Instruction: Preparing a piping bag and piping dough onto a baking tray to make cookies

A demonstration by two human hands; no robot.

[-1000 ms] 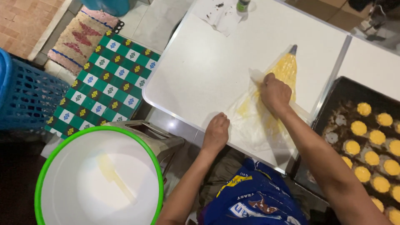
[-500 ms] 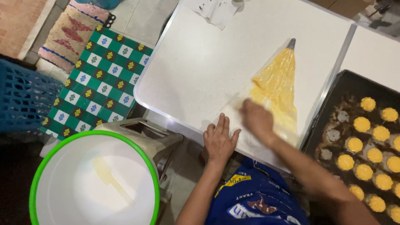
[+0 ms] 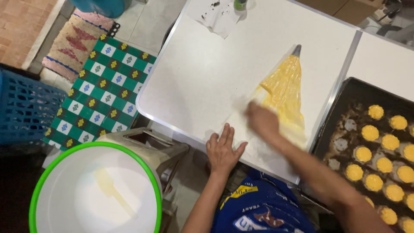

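The clear plastic piping bag of yellow batter lies flat on the white table near its right edge, metal tip pointing away, so the batter can be pushed toward the tip. The left hand, fingers spread, pins the bag's empty end at the near edge. The right hand, blurred, presses on the bag; its grip cannot be told. A second ago it pressed farther up the bag.

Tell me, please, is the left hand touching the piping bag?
Touching. The head view shows the left hand lying flat, fingers spread, on the clear wide end of the piping bag at the table's near edge.
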